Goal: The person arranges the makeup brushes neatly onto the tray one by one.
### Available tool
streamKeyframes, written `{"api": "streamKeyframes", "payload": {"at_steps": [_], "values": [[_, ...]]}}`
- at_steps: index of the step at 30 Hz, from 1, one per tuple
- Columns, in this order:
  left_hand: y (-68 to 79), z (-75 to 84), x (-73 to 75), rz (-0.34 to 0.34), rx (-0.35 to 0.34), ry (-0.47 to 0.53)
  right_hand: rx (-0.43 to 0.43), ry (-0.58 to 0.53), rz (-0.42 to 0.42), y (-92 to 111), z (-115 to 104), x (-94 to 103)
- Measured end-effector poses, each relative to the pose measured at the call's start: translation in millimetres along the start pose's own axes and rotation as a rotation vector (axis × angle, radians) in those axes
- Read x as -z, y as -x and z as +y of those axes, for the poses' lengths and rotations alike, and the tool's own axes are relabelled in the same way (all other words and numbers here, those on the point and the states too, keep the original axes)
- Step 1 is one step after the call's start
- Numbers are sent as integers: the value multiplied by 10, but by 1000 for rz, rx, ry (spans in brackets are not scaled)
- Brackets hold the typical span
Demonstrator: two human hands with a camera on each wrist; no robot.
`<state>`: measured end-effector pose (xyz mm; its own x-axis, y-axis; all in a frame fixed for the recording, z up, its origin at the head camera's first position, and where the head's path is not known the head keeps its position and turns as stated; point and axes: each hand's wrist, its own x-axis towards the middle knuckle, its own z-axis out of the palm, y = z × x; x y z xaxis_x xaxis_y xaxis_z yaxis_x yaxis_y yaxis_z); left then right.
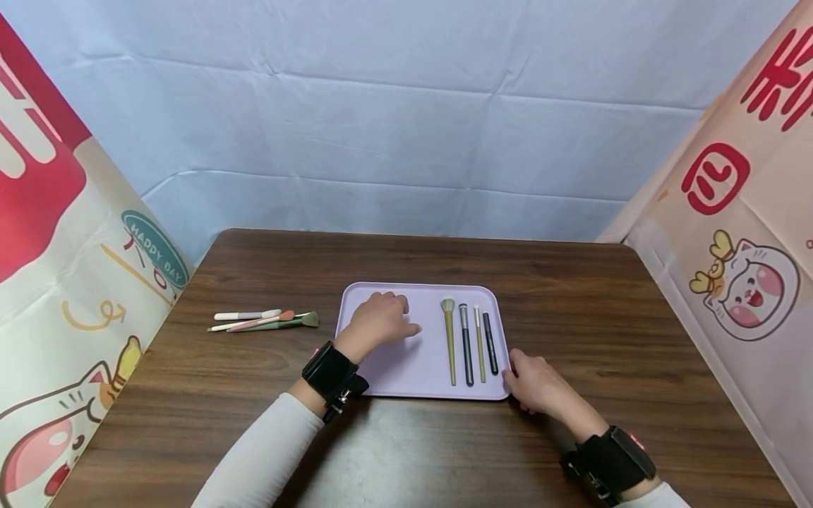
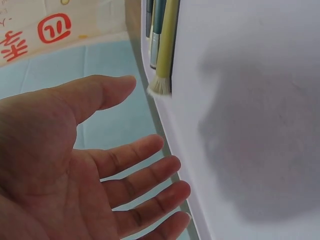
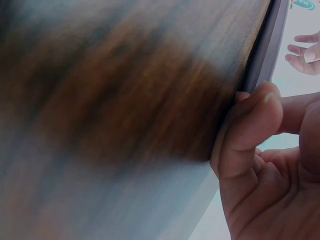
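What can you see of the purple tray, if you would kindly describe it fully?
The tray is pale purple and rectangular, with rounded corners and a low raised rim; its smooth, plain surface looks like plastic. It lies on the brown table. Four brushes rest side by side on its right half. The left hand hovers over the left part, casting a shadow, while the right hand holds the edge by the near right corner.

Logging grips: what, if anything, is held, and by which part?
The right hand grips the tray at its near right corner; the left hand holds nothing.
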<state>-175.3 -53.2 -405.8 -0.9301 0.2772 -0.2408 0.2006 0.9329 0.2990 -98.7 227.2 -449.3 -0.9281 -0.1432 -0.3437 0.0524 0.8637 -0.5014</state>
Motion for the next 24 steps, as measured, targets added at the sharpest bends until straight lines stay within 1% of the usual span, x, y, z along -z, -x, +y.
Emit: {"api": "streamKeyframes", "payload": {"at_steps": [14,24], "values": [[179,-236,61,39,14,-10,-2,2,2,10,-1,3],[294,-467,100,77,39,-6,-4,-3,-5,-1,-7,6]]}}
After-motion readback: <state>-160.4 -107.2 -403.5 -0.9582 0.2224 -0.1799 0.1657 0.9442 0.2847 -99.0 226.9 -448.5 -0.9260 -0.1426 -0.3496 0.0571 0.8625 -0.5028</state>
